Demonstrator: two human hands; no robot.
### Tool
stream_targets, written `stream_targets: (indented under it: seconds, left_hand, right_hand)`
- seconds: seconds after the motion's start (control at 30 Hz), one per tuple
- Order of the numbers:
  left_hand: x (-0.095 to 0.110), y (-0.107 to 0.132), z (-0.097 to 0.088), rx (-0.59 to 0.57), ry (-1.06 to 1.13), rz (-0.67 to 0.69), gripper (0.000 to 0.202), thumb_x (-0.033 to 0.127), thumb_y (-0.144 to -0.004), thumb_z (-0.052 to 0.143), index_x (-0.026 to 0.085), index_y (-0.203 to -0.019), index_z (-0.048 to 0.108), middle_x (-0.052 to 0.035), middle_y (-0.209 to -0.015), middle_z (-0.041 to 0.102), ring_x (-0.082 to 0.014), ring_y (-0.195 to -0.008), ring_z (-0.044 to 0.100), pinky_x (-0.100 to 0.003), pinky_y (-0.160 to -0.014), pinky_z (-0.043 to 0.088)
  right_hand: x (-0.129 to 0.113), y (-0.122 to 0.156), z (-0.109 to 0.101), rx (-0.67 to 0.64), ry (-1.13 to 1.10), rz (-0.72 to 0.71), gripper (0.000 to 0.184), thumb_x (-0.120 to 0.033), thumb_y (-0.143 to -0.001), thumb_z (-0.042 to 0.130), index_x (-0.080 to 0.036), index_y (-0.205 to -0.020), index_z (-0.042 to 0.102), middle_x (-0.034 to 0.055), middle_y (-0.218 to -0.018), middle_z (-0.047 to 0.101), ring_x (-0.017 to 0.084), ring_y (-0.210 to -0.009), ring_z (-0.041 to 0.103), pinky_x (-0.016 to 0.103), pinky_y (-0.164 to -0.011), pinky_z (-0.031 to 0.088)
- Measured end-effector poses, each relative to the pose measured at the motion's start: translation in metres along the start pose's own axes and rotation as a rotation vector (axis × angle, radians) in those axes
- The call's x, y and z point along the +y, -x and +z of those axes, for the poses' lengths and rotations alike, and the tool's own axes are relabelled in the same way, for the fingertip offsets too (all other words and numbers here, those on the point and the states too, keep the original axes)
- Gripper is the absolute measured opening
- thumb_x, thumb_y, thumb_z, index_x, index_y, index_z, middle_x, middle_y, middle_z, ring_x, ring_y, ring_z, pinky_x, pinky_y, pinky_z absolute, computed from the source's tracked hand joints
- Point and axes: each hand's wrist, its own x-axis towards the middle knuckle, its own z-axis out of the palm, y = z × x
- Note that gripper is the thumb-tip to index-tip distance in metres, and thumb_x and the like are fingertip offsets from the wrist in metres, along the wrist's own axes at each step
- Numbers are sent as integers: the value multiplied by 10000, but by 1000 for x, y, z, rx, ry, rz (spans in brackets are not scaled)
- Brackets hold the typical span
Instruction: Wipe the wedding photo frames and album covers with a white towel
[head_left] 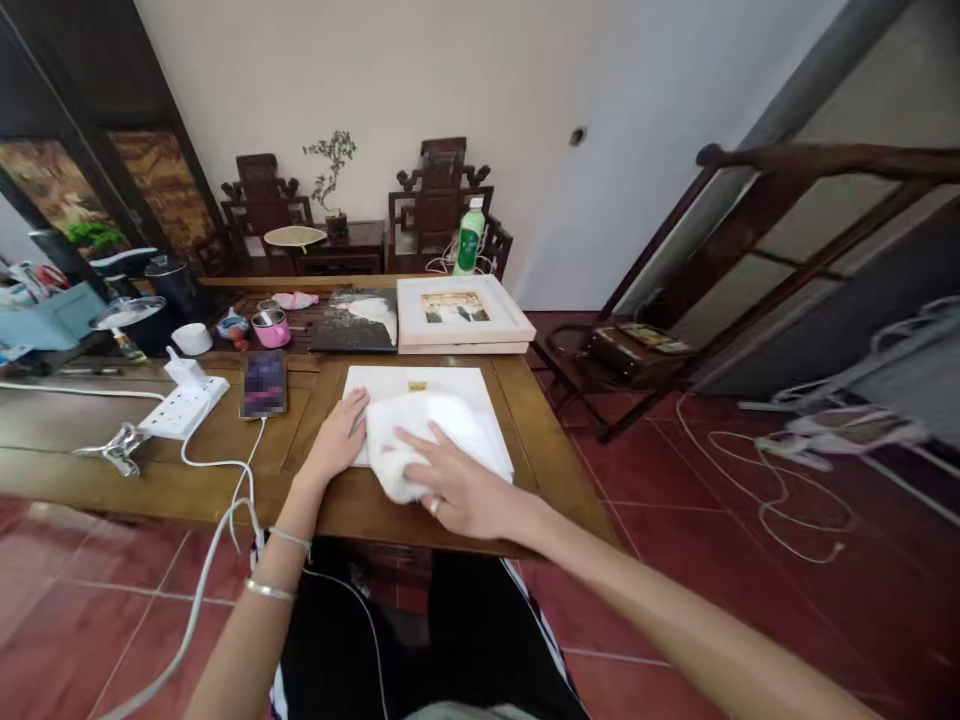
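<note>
Well, mid-frame, the right hand (461, 492) has its grip spread over a white cloth (466, 428) on the white panel (386, 379); the left hand (341, 436) lies open at the panel's left edge. Looks underway, not finished; can't tell how much is left.

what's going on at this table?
A person is working with a white cloth on a white board lying on the wooden table. The right hand presses the cloth, fingers spread, while the left hand rests at the board's left edge. The framed picture lies beyond the board; a phone and power strip are off to the left.
</note>
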Motion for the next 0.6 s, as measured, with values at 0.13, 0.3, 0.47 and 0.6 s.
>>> stream_targets:
  seconds: [0.13,0.3,0.47,0.6]
  left_hand:
    - [-1,0,-3,-19,28,9,490,214,-858,437,144,-1339,495,-124,-1459,428,-245,-1386,342,-472,-1152,252]
    - [3,-1,-2,-5,0,-19,473,259,-898,392,102,-1329,506,-147,-1451,433,-243,-1381,350,-434,-1157,250]
    - [5,0,-3,13,19,-47,472,334,-911,419,134,-1328,513,-130,-1447,444,-237,-1382,350,-422,-1162,235]
    - [6,0,-4,1,9,-46,468,331,-913,413,140,-1328,513,-125,-1451,439,-234,-1383,348,-431,-1160,235]
  right_hand:
    - [2,13,2,-2,-14,-131,265,-70,-720,471,-183,-936,574,173,-1262,589,226,-1411,244,550,-1145,137]
    - [32,-13,-3,73,32,-32,208,-131,-827,443,-183,-985,569,133,-1191,622,256,-1207,515,530,-1135,190]
    - [81,-62,-12,109,114,134,230,-182,-876,413,-188,-1034,580,77,-1028,678,260,-994,605,533,-1072,268]
    - [101,-84,-12,179,128,236,307,-179,-899,357,-149,-1125,562,128,-1145,650,286,-1102,562,563,-1059,250]
